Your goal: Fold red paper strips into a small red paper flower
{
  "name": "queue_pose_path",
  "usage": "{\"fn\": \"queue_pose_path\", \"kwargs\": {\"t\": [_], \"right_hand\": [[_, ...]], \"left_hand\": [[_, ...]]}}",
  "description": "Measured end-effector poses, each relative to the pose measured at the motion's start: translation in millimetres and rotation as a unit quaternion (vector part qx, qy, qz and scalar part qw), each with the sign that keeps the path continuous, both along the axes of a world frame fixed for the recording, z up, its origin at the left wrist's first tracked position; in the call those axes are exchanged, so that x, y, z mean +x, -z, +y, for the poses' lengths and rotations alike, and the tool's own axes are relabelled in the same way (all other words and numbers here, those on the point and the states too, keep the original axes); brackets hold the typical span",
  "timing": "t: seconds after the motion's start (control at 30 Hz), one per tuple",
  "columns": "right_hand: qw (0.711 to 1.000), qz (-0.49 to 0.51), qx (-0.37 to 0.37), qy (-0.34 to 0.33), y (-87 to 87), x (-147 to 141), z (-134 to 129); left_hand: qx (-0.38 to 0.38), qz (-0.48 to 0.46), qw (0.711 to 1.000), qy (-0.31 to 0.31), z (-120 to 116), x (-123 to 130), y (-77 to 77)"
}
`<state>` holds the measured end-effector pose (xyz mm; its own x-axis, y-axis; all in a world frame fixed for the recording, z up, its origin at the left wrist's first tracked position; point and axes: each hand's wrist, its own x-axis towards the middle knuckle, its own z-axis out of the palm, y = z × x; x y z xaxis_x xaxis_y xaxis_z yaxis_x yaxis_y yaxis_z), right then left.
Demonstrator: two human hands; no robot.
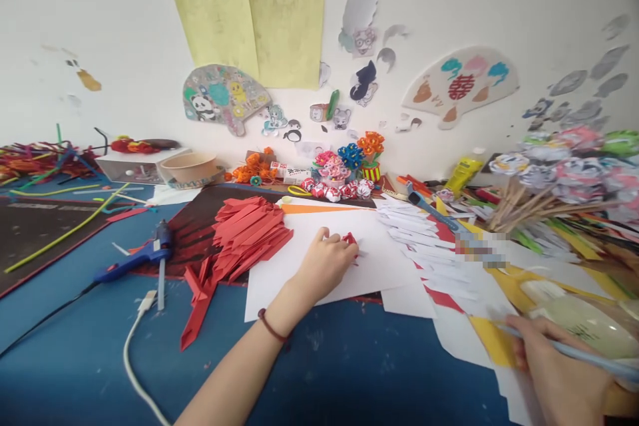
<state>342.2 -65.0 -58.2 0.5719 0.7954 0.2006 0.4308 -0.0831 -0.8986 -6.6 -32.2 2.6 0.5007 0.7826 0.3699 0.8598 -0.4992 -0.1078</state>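
Over the white paper sheet (299, 279) is my left hand (327, 263), its fingers closed on a small red folded paper piece (350, 239). My right hand (559, 359), at the lower right, grips a light blue pen (589, 353) whose tip points left over white and yellow paper. A heap of red paper strips (249, 236) lies to the left of my left hand. White paper strips (414, 233) are fanned out to the right of it.
A blue glue gun (134, 261) and white cable (132, 346) lie at left. At the back stand a beige bowl (190, 170), paper flowers (332, 166) and a yellow bottle (464, 173). Flowers on sticks (514, 203) and a clear roundish container (582, 323) are at right.
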Motion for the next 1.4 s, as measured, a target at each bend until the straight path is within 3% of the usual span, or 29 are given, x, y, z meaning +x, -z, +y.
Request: {"fn": "queue_pose_path", "kwargs": {"t": [0.07,0.27,0.4,0.53,0.9,1.4], "right_hand": [[0.999,-0.032,-0.019,0.011,-3.9,-4.4,-1.8],[0.995,0.074,-0.046,-0.049,-9.2,-11.5,4.5],[0.993,0.065,-0.055,-0.08,-10.8,-9.8,7.8],[0.996,0.018,-0.047,-0.067,-9.5,-9.5,7.7],[0.996,0.003,-0.061,-0.068,0.6,-6.5,12.4],[0.997,0.037,-0.037,-0.05,8.6,-3.4,15.4]], "left_hand": [[-0.001,0.0,1.0,0.005,0.4,-0.2,0.8],[-0.01,-0.002,1.0,0.003,1.6,0.8,1.0],[-0.002,0.001,1.0,0.005,0.7,2.2,1.4],[0.001,0.006,1.0,0.005,0.2,2.8,1.9],[-0.002,0.008,1.0,0.002,3.1,3.8,3.4],[0.001,0.005,1.0,0.005,2.9,4.5,4.4]]}}
